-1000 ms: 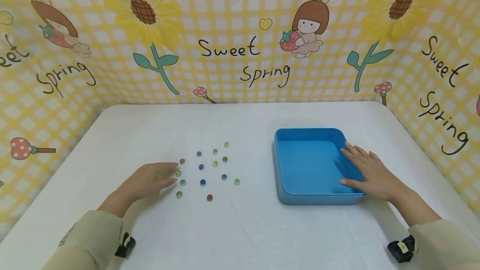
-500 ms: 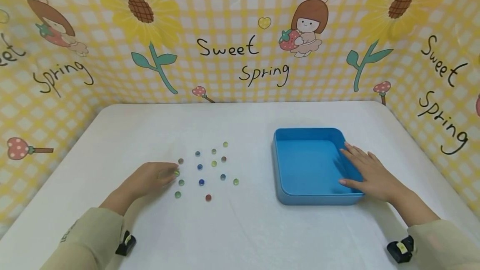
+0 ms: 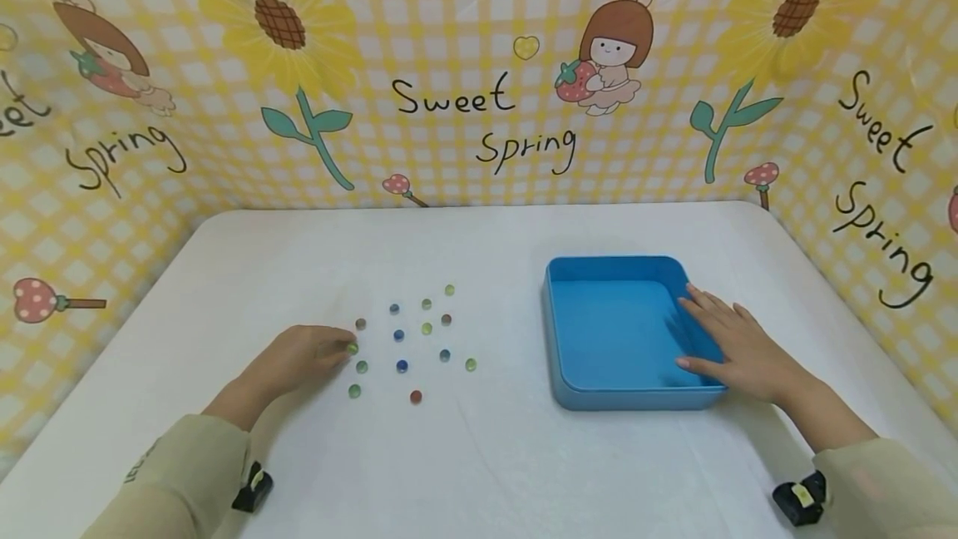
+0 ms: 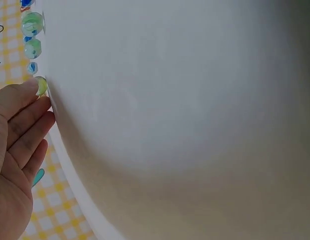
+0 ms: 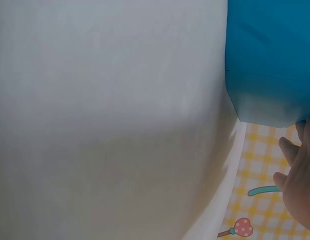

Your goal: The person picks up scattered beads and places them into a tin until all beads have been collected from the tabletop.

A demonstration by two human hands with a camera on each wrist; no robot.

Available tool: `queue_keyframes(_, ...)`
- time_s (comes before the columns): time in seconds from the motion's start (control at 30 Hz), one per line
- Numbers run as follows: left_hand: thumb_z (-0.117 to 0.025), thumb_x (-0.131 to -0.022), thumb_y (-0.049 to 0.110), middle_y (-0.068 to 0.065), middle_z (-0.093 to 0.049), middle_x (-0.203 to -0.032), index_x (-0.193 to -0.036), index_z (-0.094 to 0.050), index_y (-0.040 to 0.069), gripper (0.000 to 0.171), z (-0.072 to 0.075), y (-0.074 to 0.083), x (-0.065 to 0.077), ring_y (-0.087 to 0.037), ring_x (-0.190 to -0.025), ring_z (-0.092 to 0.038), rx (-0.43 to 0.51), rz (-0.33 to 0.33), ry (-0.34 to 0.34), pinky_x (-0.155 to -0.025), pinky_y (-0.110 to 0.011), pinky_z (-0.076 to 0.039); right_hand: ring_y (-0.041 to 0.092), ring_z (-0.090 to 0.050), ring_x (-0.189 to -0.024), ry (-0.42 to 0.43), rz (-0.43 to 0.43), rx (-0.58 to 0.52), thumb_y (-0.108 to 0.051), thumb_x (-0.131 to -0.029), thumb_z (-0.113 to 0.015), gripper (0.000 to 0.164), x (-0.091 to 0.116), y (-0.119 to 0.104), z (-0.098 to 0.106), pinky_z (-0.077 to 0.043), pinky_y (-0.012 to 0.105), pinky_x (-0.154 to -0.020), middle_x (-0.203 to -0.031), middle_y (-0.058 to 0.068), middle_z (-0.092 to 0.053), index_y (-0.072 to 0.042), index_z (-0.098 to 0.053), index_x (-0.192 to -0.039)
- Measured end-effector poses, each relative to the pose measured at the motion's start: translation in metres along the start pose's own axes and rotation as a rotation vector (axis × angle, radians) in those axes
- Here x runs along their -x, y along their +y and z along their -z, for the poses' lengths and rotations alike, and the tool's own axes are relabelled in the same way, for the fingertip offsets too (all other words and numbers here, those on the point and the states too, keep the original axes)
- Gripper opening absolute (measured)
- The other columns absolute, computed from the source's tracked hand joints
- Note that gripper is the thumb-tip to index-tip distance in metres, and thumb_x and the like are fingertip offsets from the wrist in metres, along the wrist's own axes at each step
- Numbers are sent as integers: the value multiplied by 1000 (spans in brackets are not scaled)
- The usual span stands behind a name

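Observation:
My left hand is at the left side of a scatter of glass marbles on the white tabletop. Thumb and fingertips pinch a yellow-green marble, which shows at the thumb tip in the left wrist view as a yellow-green ball. Two green marbles lie just nearer than it, and a brownish marble just beyond. On the right, my right hand rests over the right rim of a blue square box, its fingers fairly straight and spread, thumb over the near part of the box.
Several blue, green, yellow and red marbles, such as a dark blue marble and a red marble, lie between the left hand and the box. A yellow checked cloth with printed flowers stands behind the table and along its sides.
The left thumb and fingers, earlier apart beside the yellow-green marble, have come together on it. The right hand and the box have stayed in place.

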State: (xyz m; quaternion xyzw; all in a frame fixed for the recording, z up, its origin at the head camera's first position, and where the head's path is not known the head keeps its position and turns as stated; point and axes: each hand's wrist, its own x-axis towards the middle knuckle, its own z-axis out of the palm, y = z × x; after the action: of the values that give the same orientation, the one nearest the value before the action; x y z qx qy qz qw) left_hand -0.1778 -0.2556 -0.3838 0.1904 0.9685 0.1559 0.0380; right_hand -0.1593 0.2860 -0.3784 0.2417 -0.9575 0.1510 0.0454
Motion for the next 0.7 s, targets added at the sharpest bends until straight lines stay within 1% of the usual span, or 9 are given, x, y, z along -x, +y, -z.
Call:
queue_keyframes(0.1, -64, -76, 8, -11, -61, -100, -98, -64, 5, 22, -1, -1, -1, -30, -97, -53, -25, -15, 17, -82, -42, -42, 35, -15, -125, 1, 1, -3, -41, -77, -59, 76, 0, 0, 0, -3, 56, -98, -139, 18, -19, -1, -27, -133)
queue_keyframes(0.3, -63, -76, 9, -9, -63, -95, -93, -65, 5, 18, -2, 0, -4, -28, -92, -56, -62, -35, 27, -79, -41, -44, 36, -16, -124, -1, -4, -8, -41, -77, -60, 76, 2, 0, 0, -5, 56, -97, -139, 18, -20, -1, -27, -133)
queue_keyframes(0.5, -63, -76, 10, -9, -64, -93, -92, -65, 6, 16, -2, 2, -4, -28, -91, -57, -78, -28, 36, -79, -41, -44, 36, -16, -124, -3, -3, -7, -41, -77, -60, 76, 3, 0, 0, -6, 56, -97, -139, 17, -19, -1, -27, -133)
queue_keyframes(0.7, -63, -77, 11, -8, -64, -92, -91, -65, 6, 16, 0, 2, -5, -28, -90, -57, -68, -29, 22, -78, -42, -44, 36, -17, -124, 0, -2, -6, -41, -77, -59, 75, 1, 1, -1, -7, 56, -97, -139, 17, -18, -1, -28, -132)
